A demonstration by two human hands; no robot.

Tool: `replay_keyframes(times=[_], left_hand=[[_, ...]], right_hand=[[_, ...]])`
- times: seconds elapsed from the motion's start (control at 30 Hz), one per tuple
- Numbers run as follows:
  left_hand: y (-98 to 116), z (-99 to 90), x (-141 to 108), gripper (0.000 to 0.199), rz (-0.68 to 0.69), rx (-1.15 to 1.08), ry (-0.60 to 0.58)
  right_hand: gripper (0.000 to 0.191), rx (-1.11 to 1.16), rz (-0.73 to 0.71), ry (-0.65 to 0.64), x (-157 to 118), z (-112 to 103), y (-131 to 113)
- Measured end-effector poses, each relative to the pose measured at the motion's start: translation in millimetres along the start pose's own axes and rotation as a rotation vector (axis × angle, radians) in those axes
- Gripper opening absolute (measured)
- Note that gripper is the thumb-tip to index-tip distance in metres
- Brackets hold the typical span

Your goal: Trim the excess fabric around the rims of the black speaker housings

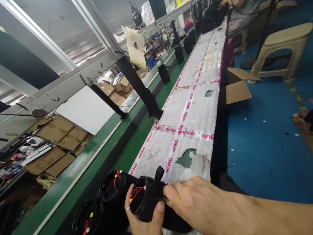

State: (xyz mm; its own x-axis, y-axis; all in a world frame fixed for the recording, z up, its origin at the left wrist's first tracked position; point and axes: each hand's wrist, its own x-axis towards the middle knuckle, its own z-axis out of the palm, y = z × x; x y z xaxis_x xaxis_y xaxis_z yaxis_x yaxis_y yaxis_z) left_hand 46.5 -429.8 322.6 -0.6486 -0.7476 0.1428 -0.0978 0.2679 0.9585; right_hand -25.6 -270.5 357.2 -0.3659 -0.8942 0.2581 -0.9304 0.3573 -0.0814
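Observation:
My left hand (pixel 148 232) is wrapped around the open end of a black cylindrical housing (pixel 145 208), thumb on the near side and fingers on the far side. Red wires (pixel 137 195) with small connectors come out of the opening. A black strap (pixel 159 174) stands up in a loop at the rim. My right hand (pixel 192 198) is closed on the strap's lower part against the housing's side; its fingertips are partly hidden. Beside my left hand stand several similar black housings (pixel 108 189), open end up, with red wires and yellow or white connectors inside.
White foam sheeting with pink-printed tape (pixel 191 110) covers the bench ahead. Left of it runs a green conveyor (pixel 113 154) carrying more black cylinders (pixel 164 74). A black-wrapped post (pixel 139 88) rises nearby. To the right are a cardboard box (pixel 236 92), a stool (pixel 286 36) and a seated co-worker (pixel 247 3).

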Motion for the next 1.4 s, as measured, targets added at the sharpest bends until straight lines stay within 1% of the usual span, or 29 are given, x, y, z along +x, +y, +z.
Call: replay_keyframes(times=[0.1, 0.23, 0.33, 0.4, 0.53, 0.7, 0.87, 1.0, 1.13, 1.27, 1.33, 1.4], left_hand=[[-1, -0.9, 0, 0.087, -0.003, -0.008, 0.002], [-2, -2.8, 1, 0.087, 0.007, 0.001, -0.004], [-1, -2.5, 0, 0.089, -0.003, 0.002, -0.004], [0, -1.4, 0, 0.09, -0.009, -0.01, 0.002], [3, 1.6, -2, 0.089, -0.008, -0.008, 0.013], [5, 1.6, -2, 0.089, -0.019, -0.008, 0.003], [9, 1.2, -3, 0.087, -0.012, 0.024, -0.019], [15, 4.4, -7, 0.085, 0.018, 0.07, 0.016], [18, 7.0, -9, 0.086, 0.041, 0.111, 0.018], [17, 8.3, -9, 0.086, 0.066, 0.146, 0.038], [16, 9.5, -8, 0.085, 0.072, 0.144, 0.045], [15, 11.3, -8, 0.086, 0.075, 0.105, 0.024]], right_hand=[[0.031, 0.015, 0.005, 0.007, -1, 2, 0], [0.028, 0.025, 0.026, 0.031, -3, 5, 0], [0.026, 0.012, -0.008, 0.046, -3, 6, 1], [0.026, 0.016, -0.022, 0.043, -3, 6, 3], [0.027, 0.013, 0.002, 0.035, -4, 7, 4], [0.022, 0.04, -0.018, 0.029, -2, 5, 6], [0.023, -0.006, -0.057, 0.067, -2, 4, 7], [0.025, -0.051, -0.052, 0.151, -4, 0, 8], [0.023, -0.051, -0.068, 0.156, -5, -3, 9], [0.021, -0.056, -0.039, 0.142, -5, 7, 9], [0.017, -0.002, -0.007, 0.151, -7, 16, 9], [0.011, 0.086, 0.034, 0.187, -10, 25, 11]])
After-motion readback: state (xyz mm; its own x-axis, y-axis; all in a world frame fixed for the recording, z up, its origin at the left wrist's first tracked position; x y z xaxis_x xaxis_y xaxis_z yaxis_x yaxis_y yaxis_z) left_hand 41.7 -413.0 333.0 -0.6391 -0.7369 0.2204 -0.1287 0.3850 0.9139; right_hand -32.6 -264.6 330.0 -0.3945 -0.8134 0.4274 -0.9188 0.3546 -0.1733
